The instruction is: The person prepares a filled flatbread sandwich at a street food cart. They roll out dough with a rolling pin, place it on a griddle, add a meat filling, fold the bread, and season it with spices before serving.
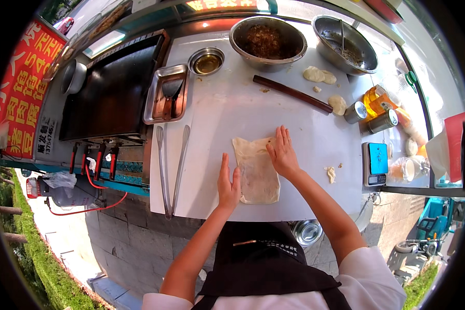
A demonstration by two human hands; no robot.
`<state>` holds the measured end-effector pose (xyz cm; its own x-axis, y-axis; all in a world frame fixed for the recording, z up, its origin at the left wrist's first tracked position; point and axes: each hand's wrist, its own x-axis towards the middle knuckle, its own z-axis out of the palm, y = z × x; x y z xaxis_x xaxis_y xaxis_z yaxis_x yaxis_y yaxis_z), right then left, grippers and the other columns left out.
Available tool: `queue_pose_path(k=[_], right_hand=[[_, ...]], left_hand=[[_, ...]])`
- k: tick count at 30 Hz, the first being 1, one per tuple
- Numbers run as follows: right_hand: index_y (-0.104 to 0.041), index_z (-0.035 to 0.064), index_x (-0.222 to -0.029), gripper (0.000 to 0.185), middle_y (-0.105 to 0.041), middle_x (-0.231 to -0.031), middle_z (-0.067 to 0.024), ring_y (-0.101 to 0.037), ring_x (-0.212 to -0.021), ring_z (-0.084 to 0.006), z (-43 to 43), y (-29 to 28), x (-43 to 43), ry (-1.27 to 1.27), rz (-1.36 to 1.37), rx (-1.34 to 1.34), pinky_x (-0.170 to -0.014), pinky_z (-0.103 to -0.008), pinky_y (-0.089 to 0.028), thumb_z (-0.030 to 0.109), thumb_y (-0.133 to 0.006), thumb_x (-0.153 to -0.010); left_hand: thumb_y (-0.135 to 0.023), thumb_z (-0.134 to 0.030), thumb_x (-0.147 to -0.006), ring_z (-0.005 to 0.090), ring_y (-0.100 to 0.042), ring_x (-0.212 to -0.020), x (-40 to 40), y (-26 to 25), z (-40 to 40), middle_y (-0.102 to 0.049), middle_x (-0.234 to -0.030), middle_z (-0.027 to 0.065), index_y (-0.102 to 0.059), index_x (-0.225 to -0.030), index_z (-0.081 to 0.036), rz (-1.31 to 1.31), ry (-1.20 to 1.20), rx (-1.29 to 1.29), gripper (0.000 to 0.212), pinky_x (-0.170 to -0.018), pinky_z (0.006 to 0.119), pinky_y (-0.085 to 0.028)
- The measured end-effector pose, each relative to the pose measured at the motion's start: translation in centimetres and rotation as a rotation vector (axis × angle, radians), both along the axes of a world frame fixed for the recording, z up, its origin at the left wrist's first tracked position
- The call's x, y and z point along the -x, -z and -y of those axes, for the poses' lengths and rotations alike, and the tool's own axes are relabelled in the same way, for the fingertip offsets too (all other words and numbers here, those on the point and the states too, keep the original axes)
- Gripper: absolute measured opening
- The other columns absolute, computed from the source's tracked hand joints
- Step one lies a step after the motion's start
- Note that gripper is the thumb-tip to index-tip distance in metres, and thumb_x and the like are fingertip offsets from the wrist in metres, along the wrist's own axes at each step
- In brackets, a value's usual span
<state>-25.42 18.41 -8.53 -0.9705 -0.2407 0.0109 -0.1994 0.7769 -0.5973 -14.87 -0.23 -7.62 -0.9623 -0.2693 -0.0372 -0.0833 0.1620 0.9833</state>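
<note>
A thin, roughly rectangular sheet of dough (257,174) lies flat on the white work surface (213,112) before me. My left hand (229,186) is at its left edge, palm turned inward, fingers extended, holding nothing. At the upper right edge of the dough is my right hand (283,152), its fingers straight and its thumb apart over the sheet. Whether either palm presses on the dough cannot be told. Beyond the hands, a dark wooden rolling pin (292,94) lies at a slant, its right end near a ball of dough (337,104). More dough pieces (318,75) sit behind it.
Metal tongs (162,170) lie left, below a steel tray (149,97) with a spatula. A black griddle (108,93) stands farther left. At the back are a bowl of filling (269,42), an oil bowl (206,62) and another bowl (345,46). Shakers (383,122) and a scale (376,162) stand right.
</note>
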Motion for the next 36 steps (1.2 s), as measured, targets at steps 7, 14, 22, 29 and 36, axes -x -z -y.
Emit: queue_pose_path(k=[7, 14, 22, 29, 36], right_hand=[[-0.020, -0.0043, -0.148, 0.083, -0.016, -0.156, -0.0222, -0.010, -0.146, -0.0363, 6.5, 0.6, 6.9, -0.099, -0.151, -0.352, -0.118, -0.0476, -0.008, 0.054, -0.043, -0.094], [-0.031, -0.0053, -0.143, 0.077, -0.026, -0.153, -0.0182, -0.017, -0.146, -0.0301, 4.6, -5.9, -4.6, -0.728, -0.021, -0.286, -0.118, -0.0481, -0.009, 0.053, -0.042, -0.095], [-0.030, -0.0011, -0.145, 0.065, -0.031, -0.151, -0.0168, -0.022, -0.144, -0.0289, 3.3, -5.8, -5.2, -0.949, -0.021, -0.171, -0.118, -0.0490, -0.015, 0.039, -0.047, -0.097], [-0.029, -0.0020, -0.145, 0.068, -0.022, -0.154, -0.0215, -0.015, -0.145, -0.0344, 9.3, 0.2, 5.4, -0.210, -0.235, -0.274, -0.117, -0.0500, -0.011, 0.041, -0.046, -0.097], [-0.044, 0.0013, -0.136, 0.049, -0.043, -0.143, -0.0149, -0.032, -0.137, -0.0353, -0.3, -0.1, 13.1, 0.172, -0.441, -0.275, -0.114, -0.0509, -0.021, 0.017, -0.057, -0.092]], left_hand=[[-0.033, -0.033, -0.104, 0.0260, -0.025, -0.143, 8.9, 4.0, 0.0, -0.023, -0.154, 0.0150, -0.022, -0.148, 0.001, -0.085, -0.061, -0.474, 0.056, -0.117, 0.037, -0.022], [-0.030, -0.036, -0.104, 0.0273, -0.024, -0.143, 4.6, 1.5, 2.6, -0.024, -0.154, 0.0144, -0.025, -0.148, -0.001, 0.010, -0.079, -0.576, 0.056, -0.117, 0.039, -0.021], [-0.032, -0.036, -0.104, 0.0278, -0.027, -0.142, 6.9, 2.7, 2.4, -0.024, -0.154, 0.0155, -0.026, -0.147, 0.000, -0.072, -0.029, -0.576, 0.057, -0.117, 0.039, -0.022], [-0.034, -0.035, -0.103, 0.0269, -0.032, -0.139, 10.4, 2.2, 1.1, -0.028, -0.152, 0.0155, -0.029, -0.146, -0.001, -0.071, -0.315, -0.856, 0.055, -0.115, 0.038, -0.025], [-0.035, -0.030, -0.104, 0.0273, -0.037, -0.137, 12.1, 5.0, -0.6, -0.038, -0.146, 0.0153, -0.037, -0.141, 0.001, -0.151, -0.065, -0.378, 0.048, -0.113, 0.038, -0.029]])
